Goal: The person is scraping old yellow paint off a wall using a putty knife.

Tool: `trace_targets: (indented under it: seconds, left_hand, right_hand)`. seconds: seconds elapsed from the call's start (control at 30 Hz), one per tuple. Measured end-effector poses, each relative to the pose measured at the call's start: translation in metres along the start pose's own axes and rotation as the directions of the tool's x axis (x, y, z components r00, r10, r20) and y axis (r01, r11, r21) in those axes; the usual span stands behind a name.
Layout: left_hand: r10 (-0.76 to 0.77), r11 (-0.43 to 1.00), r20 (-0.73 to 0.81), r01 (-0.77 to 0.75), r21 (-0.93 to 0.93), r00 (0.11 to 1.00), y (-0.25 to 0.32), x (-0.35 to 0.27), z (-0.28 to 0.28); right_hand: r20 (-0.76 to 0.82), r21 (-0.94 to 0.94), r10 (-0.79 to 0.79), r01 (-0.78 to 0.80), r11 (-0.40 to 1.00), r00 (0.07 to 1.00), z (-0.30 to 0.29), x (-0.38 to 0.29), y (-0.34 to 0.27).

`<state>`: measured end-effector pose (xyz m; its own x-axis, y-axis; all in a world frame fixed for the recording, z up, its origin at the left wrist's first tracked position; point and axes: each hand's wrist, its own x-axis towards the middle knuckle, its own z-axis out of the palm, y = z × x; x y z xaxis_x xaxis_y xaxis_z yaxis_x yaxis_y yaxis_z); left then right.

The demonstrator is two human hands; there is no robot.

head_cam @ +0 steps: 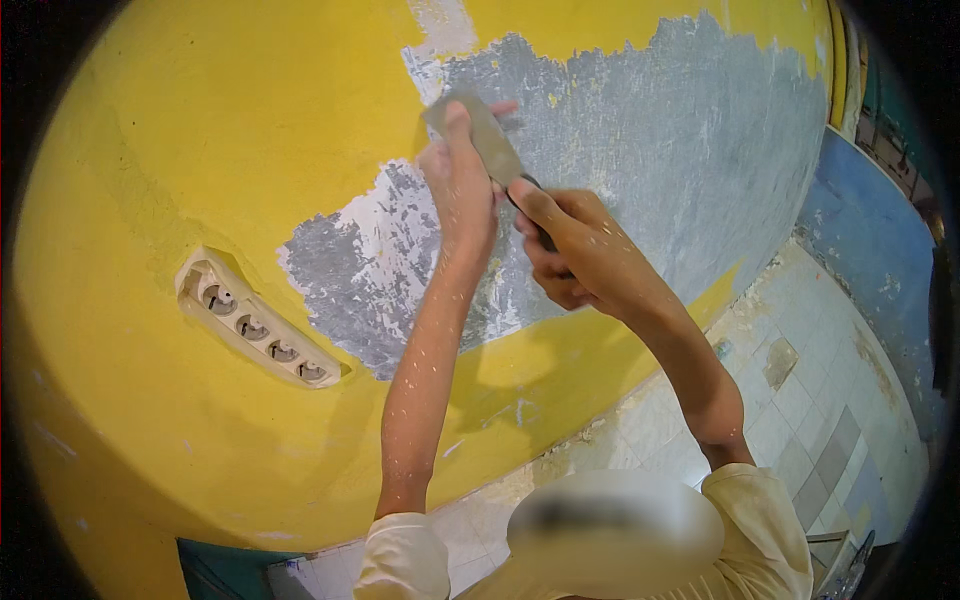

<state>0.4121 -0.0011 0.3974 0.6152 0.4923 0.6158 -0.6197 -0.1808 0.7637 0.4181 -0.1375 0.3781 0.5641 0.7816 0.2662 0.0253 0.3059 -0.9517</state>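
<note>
My right hand (574, 244) is closed around the dark handle of a wide metal putty knife (487, 142). Its blade points up and left over the wall, near the border between yellow paint (300, 112) and a stripped grey area (675, 150). On the flat of the blade rests the thumb of my left hand (461, 165), with its other fingers partly hidden behind the metal. Whitish patches (390, 217) with ragged paint edges show left of my left forearm. Small pale flakes speckle both forearms.
A white strip of four-socket type, with several outlets (266, 337), is fixed on the yellow wall at lower left. Worn light floor tiles (795, 397) lie below the wall. A blue surface (870, 225) stands at the right, and a framed object (829, 555) at lower right.
</note>
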Motion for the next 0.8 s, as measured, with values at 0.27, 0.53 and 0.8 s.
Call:
trace_targets:
  seconds: [0.27, 0.53, 0.8]
  left_hand:
    - [-0.065, 0.995, 0.019, 0.066, -0.075, 0.998, -0.005, -0.011, -0.002]
    - [-0.076, 0.997, 0.009, 0.077, -0.032, 0.997, 0.000, -0.005, -0.001]
    - [-0.063, 0.996, 0.012, 0.064, -0.068, 0.998, -0.007, -0.002, 0.001]
  right_hand:
    - [-0.034, 0.029, 0.134, -0.133, 0.991, 0.990, 0.000, -0.011, -0.001]
    - [-0.036, 0.034, 0.117, -0.116, 0.993, 0.992, 0.000, -0.008, 0.000]
    - [0.029, 0.062, 0.092, -0.094, 0.994, 0.995, -0.005, -0.007, -0.001]
